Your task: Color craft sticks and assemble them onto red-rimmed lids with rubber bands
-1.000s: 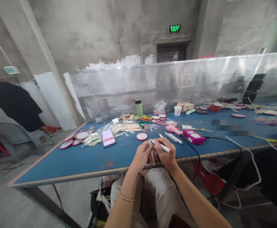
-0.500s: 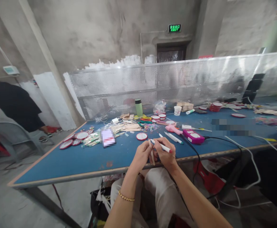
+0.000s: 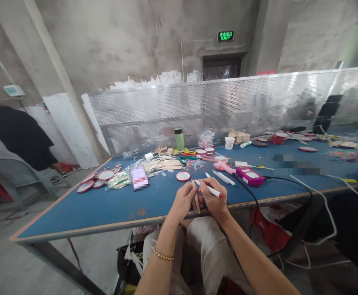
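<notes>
My left hand (image 3: 183, 200) is closed on a flat wooden craft stick (image 3: 197, 203), which it holds roughly upright near the table's front edge. Gripped in my right hand (image 3: 215, 200) is a white marker (image 3: 211, 189) with a red end. The marker's other end points at the top of the stick; whether it touches I cannot tell. Just beyond my hands lies a round white disc with a red rim (image 3: 183, 176). More white markers (image 3: 224, 178) rest to the right, beside a pink glue gun (image 3: 225, 167).
A purple box (image 3: 250, 176) with a black cord sits on the blue table (image 3: 99, 213). Craft sticks (image 3: 171, 162), a phone-like object (image 3: 139, 178), red-rimmed discs (image 3: 106, 175), a green bottle (image 3: 179, 139) and a paper cup (image 3: 229, 142) stand around. A perforated metal panel (image 3: 154, 108) runs behind.
</notes>
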Tool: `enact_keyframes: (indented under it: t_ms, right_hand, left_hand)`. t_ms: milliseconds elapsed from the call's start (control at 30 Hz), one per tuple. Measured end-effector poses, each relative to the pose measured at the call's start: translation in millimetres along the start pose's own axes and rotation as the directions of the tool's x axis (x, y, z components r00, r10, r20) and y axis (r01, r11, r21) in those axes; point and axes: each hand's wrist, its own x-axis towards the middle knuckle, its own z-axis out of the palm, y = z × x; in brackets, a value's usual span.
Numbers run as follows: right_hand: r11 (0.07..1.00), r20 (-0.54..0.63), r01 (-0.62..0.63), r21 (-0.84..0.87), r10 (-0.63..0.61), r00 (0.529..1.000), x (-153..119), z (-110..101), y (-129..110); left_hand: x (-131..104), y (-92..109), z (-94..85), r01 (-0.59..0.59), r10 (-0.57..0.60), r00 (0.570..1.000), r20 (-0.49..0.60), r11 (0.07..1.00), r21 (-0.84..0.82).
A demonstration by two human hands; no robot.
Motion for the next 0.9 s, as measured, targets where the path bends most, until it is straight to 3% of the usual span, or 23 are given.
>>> enact_keyframes:
  t_ms: [533,900]
  right_hand:
    - [0.998,0.092,-0.034,0.057,0.029,0.995,-2.2,0.3,3.1]
    - [1.000,0.071,-0.007,-0.010,0.007,0.997,-0.2,-1.6,-1.1]
  left_hand:
    - [-0.2,1.2,0.4,-0.003,0.003,1.000,-0.005,1.000,0.015]
    - [-0.3,0.5,0.2,-0.009,0.010,1.000,-0.010,0.999,0.040]
